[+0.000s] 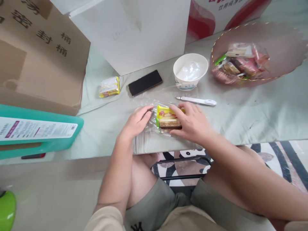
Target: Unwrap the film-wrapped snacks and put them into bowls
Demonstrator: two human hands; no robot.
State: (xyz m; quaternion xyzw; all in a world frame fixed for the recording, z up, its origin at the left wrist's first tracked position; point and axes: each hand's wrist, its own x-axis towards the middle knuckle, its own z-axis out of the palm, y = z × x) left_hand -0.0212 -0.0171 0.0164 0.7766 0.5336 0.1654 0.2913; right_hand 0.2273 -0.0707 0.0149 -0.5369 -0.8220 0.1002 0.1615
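Note:
Two packaged snacks lie together on a sheet of clear plastic film [147, 127] near the table's front edge. One is a yellow snack packet [163, 111]; in front of it is a brown layered wafer snack [168, 123] in a see-through wrapper with a green end. My right hand [193, 123] grips their right end, index finger above and thumb along the lower side. At the film's left side, my left hand [134, 123] is curved with thumb and fingers apart, touching or close to the film. A white utility knife [197, 101] rests just beyond my right hand.
Behind are a black phone [145, 82], a yellow-and-white snack bundle [109, 87] and a white paper bowl [186, 82] with plastic inside. A pink basket [284, 61] holds wrapped snacks. Boxes, including a cardboard box [48, 77], and a teal container [45, 146] border the table.

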